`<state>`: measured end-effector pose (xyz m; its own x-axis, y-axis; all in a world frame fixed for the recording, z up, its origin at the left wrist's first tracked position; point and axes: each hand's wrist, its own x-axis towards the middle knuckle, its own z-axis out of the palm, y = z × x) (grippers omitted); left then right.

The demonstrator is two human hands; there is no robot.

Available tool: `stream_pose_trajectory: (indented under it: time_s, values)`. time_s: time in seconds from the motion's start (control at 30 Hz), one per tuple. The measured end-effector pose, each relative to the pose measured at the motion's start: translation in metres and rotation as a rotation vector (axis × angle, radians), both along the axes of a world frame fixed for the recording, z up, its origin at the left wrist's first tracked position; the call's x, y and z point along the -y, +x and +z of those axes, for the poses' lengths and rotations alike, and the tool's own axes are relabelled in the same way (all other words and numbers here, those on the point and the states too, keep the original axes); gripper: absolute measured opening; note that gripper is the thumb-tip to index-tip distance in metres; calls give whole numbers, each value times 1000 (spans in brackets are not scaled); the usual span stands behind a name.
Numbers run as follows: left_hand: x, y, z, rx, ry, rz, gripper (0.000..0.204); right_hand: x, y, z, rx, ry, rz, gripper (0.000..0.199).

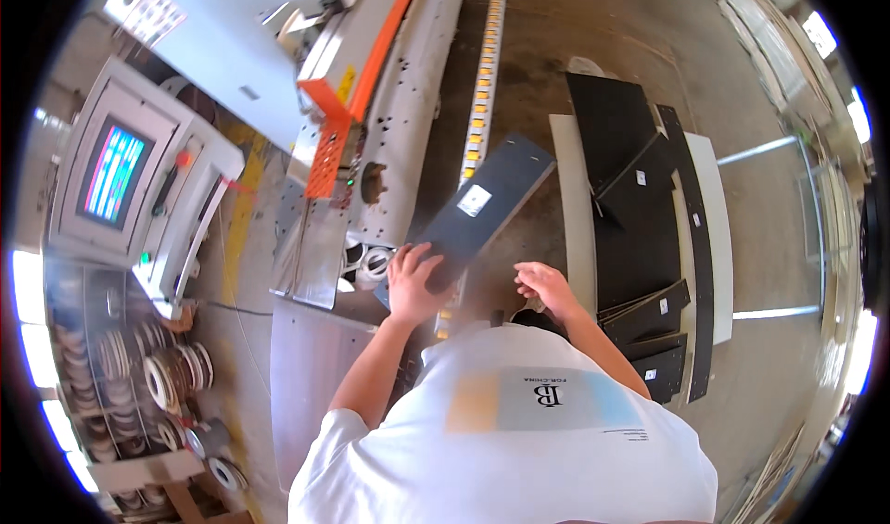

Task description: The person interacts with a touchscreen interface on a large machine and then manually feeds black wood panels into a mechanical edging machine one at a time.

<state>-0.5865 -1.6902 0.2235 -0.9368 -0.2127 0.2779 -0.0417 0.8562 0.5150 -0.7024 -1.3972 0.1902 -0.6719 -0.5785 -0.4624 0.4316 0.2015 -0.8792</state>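
Here the left hand (414,281) rests on the near end of a long dark board (482,211), with its fingers spread on top of it. The board has a small white sticker and points away from the person, up toward a big grey machine (394,107) with orange parts. The right hand (543,283) is near the board but not touching it. Its fingers are curled a little and it holds nothing. A row of yellow rollers (484,79) runs along the machine, just past the board. To the right, more dark boards (640,209) lie in a stack on a white cart (718,209). Far left there is a bright screen (113,172), and rolls of tape (171,376) sit below it.
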Motion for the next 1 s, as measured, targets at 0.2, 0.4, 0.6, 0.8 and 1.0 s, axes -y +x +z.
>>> stream_pose_trajectory:
  time_s: [0.2, 0.4, 0.6, 0.8, 1.0]
  values:
    - [88, 68, -30, 45, -55, 361, 63, -11, 8, -30, 15, 162, -98, 33]
    - [154, 106, -65, 45, -150, 518, 68, -9, 12, -46, 79, 179, -107, 31]
    - [183, 99, -86, 152, -294, 550, 49, -11, 13, -59, 75, 214, -68, 30]
    - [183, 60, -67, 363, -328, 634, 44, -56, 18, -103, 71, 397, -79, 32]
    - [191, 45, -68, 468, -313, 650, 46, -96, 36, -123, 160, 455, -165, 31]
